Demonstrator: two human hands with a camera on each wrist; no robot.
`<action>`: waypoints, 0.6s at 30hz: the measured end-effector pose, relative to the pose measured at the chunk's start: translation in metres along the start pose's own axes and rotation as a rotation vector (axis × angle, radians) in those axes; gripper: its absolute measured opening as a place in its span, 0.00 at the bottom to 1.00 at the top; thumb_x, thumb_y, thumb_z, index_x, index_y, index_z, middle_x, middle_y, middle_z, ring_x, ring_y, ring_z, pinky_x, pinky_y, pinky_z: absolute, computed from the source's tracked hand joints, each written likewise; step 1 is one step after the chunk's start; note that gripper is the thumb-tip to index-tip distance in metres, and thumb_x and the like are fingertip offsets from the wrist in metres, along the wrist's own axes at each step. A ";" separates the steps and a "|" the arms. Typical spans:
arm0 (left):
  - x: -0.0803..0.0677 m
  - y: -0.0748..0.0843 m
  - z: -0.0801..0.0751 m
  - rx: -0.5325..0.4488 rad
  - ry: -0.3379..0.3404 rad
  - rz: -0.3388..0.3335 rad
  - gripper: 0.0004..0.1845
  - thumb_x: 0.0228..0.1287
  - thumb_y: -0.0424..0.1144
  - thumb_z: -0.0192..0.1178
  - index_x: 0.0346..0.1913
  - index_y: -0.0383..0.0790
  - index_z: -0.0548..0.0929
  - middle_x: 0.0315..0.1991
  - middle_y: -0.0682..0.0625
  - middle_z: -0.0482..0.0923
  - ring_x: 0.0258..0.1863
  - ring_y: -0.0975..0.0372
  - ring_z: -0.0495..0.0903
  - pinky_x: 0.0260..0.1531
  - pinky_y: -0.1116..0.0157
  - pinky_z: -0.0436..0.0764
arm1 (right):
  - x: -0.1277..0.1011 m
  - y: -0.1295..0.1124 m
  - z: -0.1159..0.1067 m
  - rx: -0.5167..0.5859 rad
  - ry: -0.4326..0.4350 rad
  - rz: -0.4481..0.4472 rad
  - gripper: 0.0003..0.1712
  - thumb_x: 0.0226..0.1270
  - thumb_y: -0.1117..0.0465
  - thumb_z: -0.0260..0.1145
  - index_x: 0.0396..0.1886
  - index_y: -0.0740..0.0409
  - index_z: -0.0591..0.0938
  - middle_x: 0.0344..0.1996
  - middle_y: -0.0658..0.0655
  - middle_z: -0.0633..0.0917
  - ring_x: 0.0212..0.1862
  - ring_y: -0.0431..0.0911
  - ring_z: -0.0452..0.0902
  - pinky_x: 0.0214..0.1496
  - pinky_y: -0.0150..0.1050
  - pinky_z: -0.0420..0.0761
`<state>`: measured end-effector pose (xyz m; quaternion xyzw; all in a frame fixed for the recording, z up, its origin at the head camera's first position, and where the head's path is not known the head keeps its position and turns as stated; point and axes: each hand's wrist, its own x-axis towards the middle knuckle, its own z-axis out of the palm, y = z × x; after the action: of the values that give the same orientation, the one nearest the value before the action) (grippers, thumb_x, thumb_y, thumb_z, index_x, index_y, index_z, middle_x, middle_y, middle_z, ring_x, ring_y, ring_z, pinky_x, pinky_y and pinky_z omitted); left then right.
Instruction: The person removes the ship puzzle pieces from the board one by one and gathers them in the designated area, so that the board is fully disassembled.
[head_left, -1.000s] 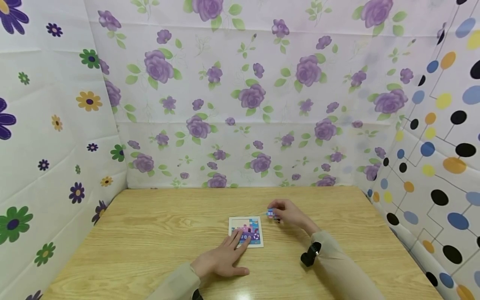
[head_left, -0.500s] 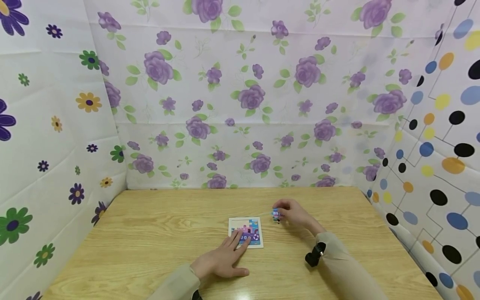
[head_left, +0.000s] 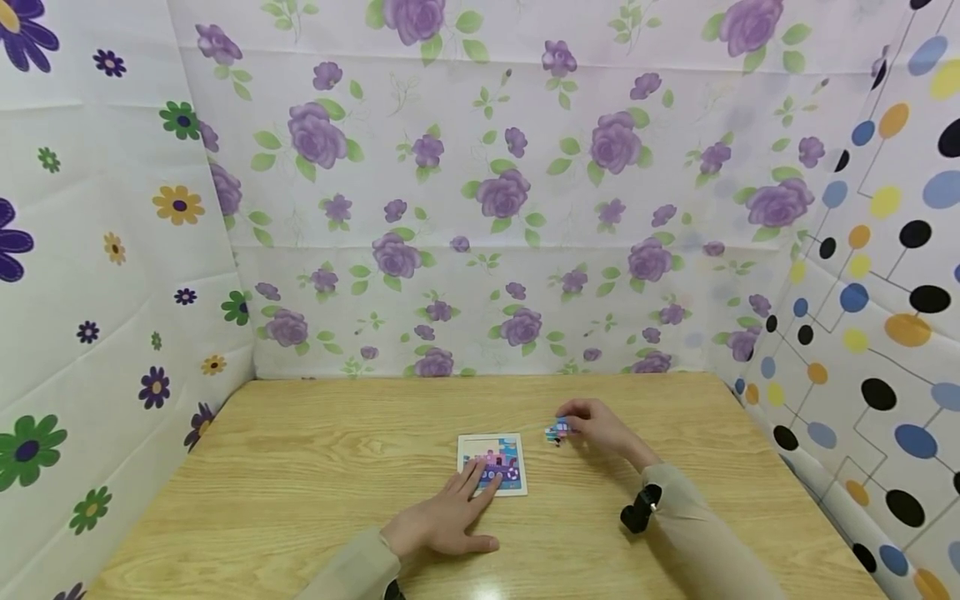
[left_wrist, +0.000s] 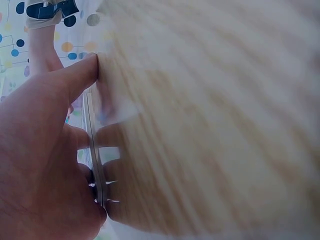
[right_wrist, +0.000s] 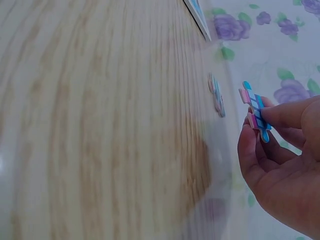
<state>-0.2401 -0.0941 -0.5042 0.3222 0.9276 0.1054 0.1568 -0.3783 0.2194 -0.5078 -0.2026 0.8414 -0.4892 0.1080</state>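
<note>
1. Puzzle piece [right_wrist: 255, 111], striped blue and pink, is pinched between thumb and fingertips of the right hand [head_left: 600, 428], lifted off the wooden table [head_left: 315, 500].
2. Another loose piece [right_wrist: 217, 95] lies on the table just beside it.
3. Puzzle board [head_left: 491, 463] sits mid-table, toward the near edge.
4. Left hand [head_left: 442, 521] lies flat, straight fingers pressing the board's near-left corner.

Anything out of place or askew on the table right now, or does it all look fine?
Nothing stands out. The puzzle board lies flat and square on the wooden table, with the left hand resting its fingers on it. The right hand pinches one puzzle piece off to the board's right; a second loose piece lies on the table near it.
</note>
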 end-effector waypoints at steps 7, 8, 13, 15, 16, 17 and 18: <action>-0.001 0.000 -0.001 -0.001 0.007 0.003 0.49 0.65 0.68 0.48 0.78 0.47 0.42 0.78 0.37 0.32 0.78 0.47 0.32 0.75 0.48 0.46 | -0.002 0.003 -0.004 -0.023 0.008 0.006 0.14 0.75 0.65 0.54 0.51 0.66 0.80 0.42 0.61 0.83 0.39 0.44 0.79 0.40 0.36 0.82; -0.001 0.001 -0.001 -0.001 0.009 0.004 0.49 0.65 0.69 0.48 0.78 0.47 0.42 0.78 0.37 0.32 0.78 0.47 0.32 0.75 0.48 0.46 | -0.002 0.004 -0.005 -0.022 0.005 0.004 0.14 0.75 0.65 0.54 0.51 0.67 0.80 0.42 0.61 0.83 0.38 0.44 0.79 0.40 0.36 0.82; -0.002 0.002 0.000 0.000 0.014 0.008 0.49 0.65 0.69 0.47 0.78 0.47 0.42 0.78 0.37 0.32 0.78 0.46 0.33 0.75 0.48 0.47 | -0.006 0.007 -0.007 -0.026 0.011 -0.002 0.13 0.74 0.66 0.53 0.50 0.68 0.80 0.40 0.62 0.83 0.36 0.45 0.78 0.36 0.35 0.81; -0.002 0.002 0.001 0.001 0.015 0.008 0.49 0.65 0.69 0.47 0.78 0.47 0.42 0.78 0.37 0.31 0.78 0.46 0.33 0.75 0.48 0.47 | -0.007 0.008 -0.008 -0.042 0.015 -0.008 0.13 0.74 0.67 0.53 0.49 0.68 0.80 0.40 0.62 0.83 0.36 0.45 0.78 0.35 0.34 0.81; -0.002 0.001 0.001 0.002 0.016 0.008 0.49 0.65 0.69 0.47 0.78 0.47 0.42 0.78 0.37 0.31 0.78 0.46 0.33 0.75 0.48 0.47 | -0.007 0.009 -0.009 -0.050 0.018 -0.007 0.13 0.74 0.67 0.53 0.49 0.68 0.81 0.40 0.62 0.84 0.35 0.45 0.77 0.34 0.34 0.80; -0.002 0.001 0.001 0.002 0.016 0.007 0.49 0.65 0.69 0.47 0.78 0.47 0.42 0.78 0.37 0.31 0.78 0.47 0.33 0.75 0.48 0.47 | -0.007 0.010 -0.009 -0.060 0.020 -0.005 0.13 0.74 0.67 0.53 0.48 0.67 0.81 0.40 0.62 0.84 0.34 0.44 0.77 0.32 0.34 0.79; -0.002 0.001 0.001 0.002 0.018 0.006 0.49 0.65 0.69 0.47 0.78 0.47 0.42 0.78 0.37 0.31 0.78 0.47 0.33 0.75 0.48 0.47 | -0.007 0.011 -0.010 -0.068 0.022 -0.004 0.13 0.74 0.67 0.53 0.48 0.67 0.81 0.40 0.62 0.84 0.33 0.43 0.77 0.31 0.33 0.78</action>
<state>-0.2378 -0.0941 -0.5042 0.3243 0.9281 0.1076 0.1478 -0.3786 0.2347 -0.5122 -0.2026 0.8583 -0.4626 0.0908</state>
